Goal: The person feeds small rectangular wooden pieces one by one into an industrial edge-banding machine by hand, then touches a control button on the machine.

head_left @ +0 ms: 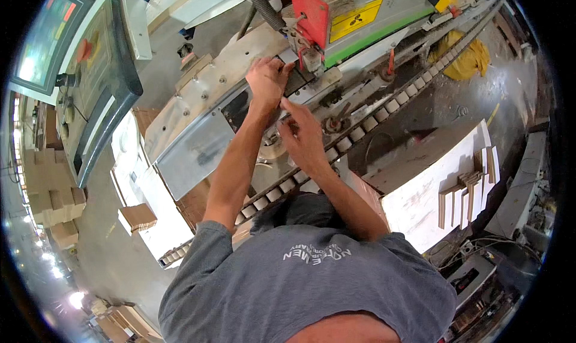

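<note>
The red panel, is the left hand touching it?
Apart: the head view shows a clear gap between the left hand and the red panel.

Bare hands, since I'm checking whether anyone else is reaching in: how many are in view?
2: the person's left hand, below and left of the flat red plate in the picture; and the right hand, lower and farther right than the left. No others show.

Yellow bag (pixel 475 62) and stacked cardboard (pixel 48 184)
</note>
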A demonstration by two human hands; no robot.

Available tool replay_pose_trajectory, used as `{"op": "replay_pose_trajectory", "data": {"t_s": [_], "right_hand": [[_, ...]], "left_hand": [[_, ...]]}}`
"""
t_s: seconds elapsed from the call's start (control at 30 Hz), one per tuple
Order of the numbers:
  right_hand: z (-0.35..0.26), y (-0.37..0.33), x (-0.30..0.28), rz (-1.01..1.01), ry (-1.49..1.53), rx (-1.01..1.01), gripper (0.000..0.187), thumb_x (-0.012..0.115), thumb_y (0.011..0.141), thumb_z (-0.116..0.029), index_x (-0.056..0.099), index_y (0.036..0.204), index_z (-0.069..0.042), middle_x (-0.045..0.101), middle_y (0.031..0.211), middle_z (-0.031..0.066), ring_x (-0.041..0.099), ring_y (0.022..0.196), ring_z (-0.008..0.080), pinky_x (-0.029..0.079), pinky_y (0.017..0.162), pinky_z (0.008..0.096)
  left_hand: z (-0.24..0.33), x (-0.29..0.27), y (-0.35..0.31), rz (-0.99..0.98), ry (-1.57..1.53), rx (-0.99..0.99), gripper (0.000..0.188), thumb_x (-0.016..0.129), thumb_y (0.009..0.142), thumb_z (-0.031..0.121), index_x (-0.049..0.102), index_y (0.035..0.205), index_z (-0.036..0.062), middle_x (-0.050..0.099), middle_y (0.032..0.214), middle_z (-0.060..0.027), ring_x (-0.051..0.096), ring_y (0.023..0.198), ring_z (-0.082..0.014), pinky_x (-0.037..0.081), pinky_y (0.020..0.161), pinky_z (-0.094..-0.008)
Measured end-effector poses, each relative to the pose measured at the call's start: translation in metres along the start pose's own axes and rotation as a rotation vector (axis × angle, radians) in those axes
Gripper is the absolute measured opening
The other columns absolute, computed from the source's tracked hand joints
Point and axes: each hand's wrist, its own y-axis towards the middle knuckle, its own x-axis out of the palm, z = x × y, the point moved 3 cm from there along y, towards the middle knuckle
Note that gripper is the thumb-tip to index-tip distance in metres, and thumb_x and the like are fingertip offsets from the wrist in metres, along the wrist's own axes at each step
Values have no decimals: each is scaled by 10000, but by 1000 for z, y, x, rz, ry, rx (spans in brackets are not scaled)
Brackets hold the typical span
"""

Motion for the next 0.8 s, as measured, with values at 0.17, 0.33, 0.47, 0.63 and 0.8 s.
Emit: {"op": "replay_pose_trajectory", "data": {"t_s": [0.17, 0.33, 0.47, 0.63, 0.8], "right_hand": [[-10, -35, -33, -46, 86, 142, 408, 589, 917, 25, 564, 1322, -20, 613, 1175, 111, 599, 847, 149, 505, 701, 265], [1, -68, -53, -25, -11, 164, 396, 586, 910, 53, 590, 1298, -27, 649, 1129, 87, 583, 757, 104, 487, 656, 253], [20, -112, -103, 149, -72, 204, 387, 611, 922, -4, 586, 1308, -28, 632, 1118, 146, 611, 784, 183, 508, 684, 310], [53, -201, -180, 500, -383, 268, 365, 626, 873, -16, 625, 1238, -27, 639, 1061, 187, 633, 812, 299, 542, 751, 386], [105, -286, -318, 737, -1250, 408, 547, 571, 847, -1, 465, 1376, 90, 517, 1334, 284, 448, 1235, 430, 367, 1101, 515]], "left_hand": [[-16, -2, 5, -69, -125, 12, 237, 747, 801, 326, 756, 824, 91, 693, 821, -118, 643, 848, -327, 506, 753, -433], [-16, -9, 11, -103, -28, -46, 166, 735, 810, 236, 751, 837, 72, 695, 838, -150, 651, 852, -346, 512, 779, -444], [-10, -35, -4, -90, -127, -30, 180, 712, 836, 164, 748, 953, 33, 719, 918, -190, 698, 829, -295, 532, 777, -360], [-33, -116, -118, 128, -468, -159, 131, 699, 913, 105, 732, 902, -22, 671, 759, -49, 564, 678, -113, 478, 628, -255], [21, -110, -186, -214, -493, -225, 99, 711, 895, 57, 725, 946, -27, 672, 831, -41, 543, 681, -93, 447, 597, -252]]}}
